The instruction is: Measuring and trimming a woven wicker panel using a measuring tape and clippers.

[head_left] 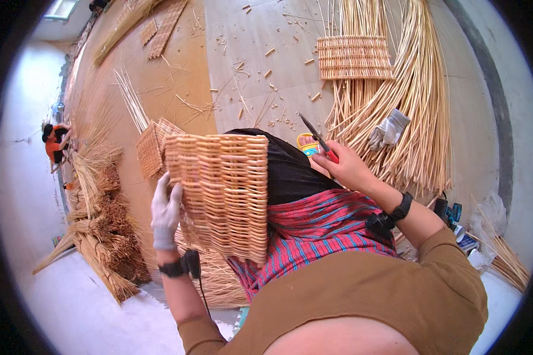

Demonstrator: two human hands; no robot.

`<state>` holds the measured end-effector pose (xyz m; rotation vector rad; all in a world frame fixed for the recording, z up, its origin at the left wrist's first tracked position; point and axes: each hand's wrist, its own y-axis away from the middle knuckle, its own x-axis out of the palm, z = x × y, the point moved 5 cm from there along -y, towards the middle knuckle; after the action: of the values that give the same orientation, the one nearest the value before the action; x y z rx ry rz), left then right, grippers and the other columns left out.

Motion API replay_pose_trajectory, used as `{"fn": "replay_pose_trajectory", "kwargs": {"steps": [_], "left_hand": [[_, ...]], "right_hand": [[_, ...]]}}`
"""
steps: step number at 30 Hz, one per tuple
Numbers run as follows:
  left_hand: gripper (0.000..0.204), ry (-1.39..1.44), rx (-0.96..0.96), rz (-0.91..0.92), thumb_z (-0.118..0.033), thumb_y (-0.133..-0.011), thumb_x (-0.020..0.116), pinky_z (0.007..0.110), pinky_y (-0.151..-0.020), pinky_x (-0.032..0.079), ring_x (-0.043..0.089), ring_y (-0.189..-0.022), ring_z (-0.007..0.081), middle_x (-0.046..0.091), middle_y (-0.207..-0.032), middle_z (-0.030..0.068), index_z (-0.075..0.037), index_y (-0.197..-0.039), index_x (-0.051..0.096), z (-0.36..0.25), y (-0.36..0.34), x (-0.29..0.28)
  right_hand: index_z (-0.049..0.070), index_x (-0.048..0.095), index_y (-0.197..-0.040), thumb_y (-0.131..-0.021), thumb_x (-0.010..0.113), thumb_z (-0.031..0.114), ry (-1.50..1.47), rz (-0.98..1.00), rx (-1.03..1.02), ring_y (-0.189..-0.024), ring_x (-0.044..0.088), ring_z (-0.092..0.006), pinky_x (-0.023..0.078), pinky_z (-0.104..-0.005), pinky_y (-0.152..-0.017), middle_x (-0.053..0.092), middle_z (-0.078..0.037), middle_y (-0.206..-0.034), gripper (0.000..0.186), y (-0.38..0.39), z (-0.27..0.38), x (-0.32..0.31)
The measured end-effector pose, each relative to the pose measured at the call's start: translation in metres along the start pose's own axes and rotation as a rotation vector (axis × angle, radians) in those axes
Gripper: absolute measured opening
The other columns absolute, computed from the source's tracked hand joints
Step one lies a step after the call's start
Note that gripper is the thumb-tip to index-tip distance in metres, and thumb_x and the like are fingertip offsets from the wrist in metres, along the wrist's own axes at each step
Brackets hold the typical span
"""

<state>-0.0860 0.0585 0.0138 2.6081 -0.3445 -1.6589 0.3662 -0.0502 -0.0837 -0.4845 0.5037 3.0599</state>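
My left hand (167, 210), in a white glove, grips the left edge of a woven wicker panel (222, 189). The panel is squarish and honey-coloured, and it stands tilted over my lap. Part of its left side is smeared by motion. Bare and to the right of the panel, my right hand (344, 168) is closed on red-handled shears (317, 135), whose dark, narrow tip points up and to the left. The shears are apart from the panel. Under both lie black cloth (287, 163) and a red striped cloth (320, 222) over my legs.
Long wicker rods (417, 89) fan out at the right, with another woven panel (354, 57) and a white glove (389, 128) on them. Smaller woven pieces (150, 148) lie beyond my left hand. Offcuts litter the floor. Bundled rods (106, 231) and a person (55, 144) are at far left.
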Motion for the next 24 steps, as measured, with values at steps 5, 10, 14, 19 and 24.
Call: {"fn": "replay_pose_trajectory", "kwargs": {"steps": [5, 10, 14, 19, 24], "left_hand": [[0.042, 0.272, 0.09, -0.387, -0.01, -0.104, 0.055, 0.036, -0.113, 0.039, 0.05, -0.131, 0.0215, 0.055, -0.142, 0.0139, 0.0, -0.145, 0.049, -0.144, 0.058, -0.135], [0.053, 0.315, 0.132, -0.457, -0.004, -0.096, 0.065, 0.038, -0.105, 0.047, 0.057, -0.122, 0.0226, 0.06, -0.132, 0.0128, -0.001, -0.146, 0.049, -0.203, 0.084, -0.125], [0.07, 0.16, 0.253, 0.003, 0.002, -0.082, 0.076, 0.034, -0.082, 0.053, 0.059, -0.084, 0.0162, 0.056, -0.091, 0.0066, -0.008, -0.147, 0.052, -0.212, 0.078, -0.005], [0.079, -0.051, 0.45, 0.013, -0.008, -0.078, 0.082, 0.042, -0.093, 0.049, 0.06, -0.105, 0.0344, 0.059, -0.11, 0.0167, -0.012, -0.148, 0.048, -0.234, 0.033, 0.05], [0.06, -0.297, 0.611, -0.316, -0.038, -0.074, 0.085, 0.056, -0.116, 0.029, 0.048, -0.13, 0.0387, 0.059, -0.125, 0.0154, -0.012, -0.125, 0.065, -0.256, 0.001, 0.053]], "right_hand": [[0.003, 0.062, -0.126, -0.093, 0.069, 0.048, -0.029, 0.003, 0.015, -0.094, 0.068, -0.0382, 0.053, -0.0406, -0.084, 0.07, -0.022, -0.102, 0.057, 0.002, -0.006, -0.005], [0.003, 0.066, -0.112, -0.093, 0.068, 0.05, 0.102, 0.007, 0.076, -0.082, 0.067, -0.0355, 0.052, -0.0408, -0.077, 0.068, -0.018, -0.086, 0.051, -0.01, -0.011, -0.009], [0.004, 0.066, -0.115, -0.092, 0.069, 0.05, 0.032, -0.001, -0.02, -0.084, 0.067, -0.0374, 0.052, -0.0416, -0.077, 0.068, -0.019, -0.089, 0.052, -0.005, 0.01, -0.007], [0.007, 0.061, -0.127, -0.092, 0.068, 0.049, 0.144, 0.045, -0.068, -0.093, 0.068, -0.0431, 0.054, -0.0453, -0.081, 0.07, -0.022, -0.097, 0.055, 0.016, 0.039, -0.01], [0.003, 0.06, -0.108, -0.09, 0.07, 0.054, 0.341, -0.044, -0.207, -0.088, 0.068, -0.0432, 0.054, -0.0514, -0.077, 0.068, -0.022, -0.091, 0.055, 0.024, 0.055, -0.003]]}}
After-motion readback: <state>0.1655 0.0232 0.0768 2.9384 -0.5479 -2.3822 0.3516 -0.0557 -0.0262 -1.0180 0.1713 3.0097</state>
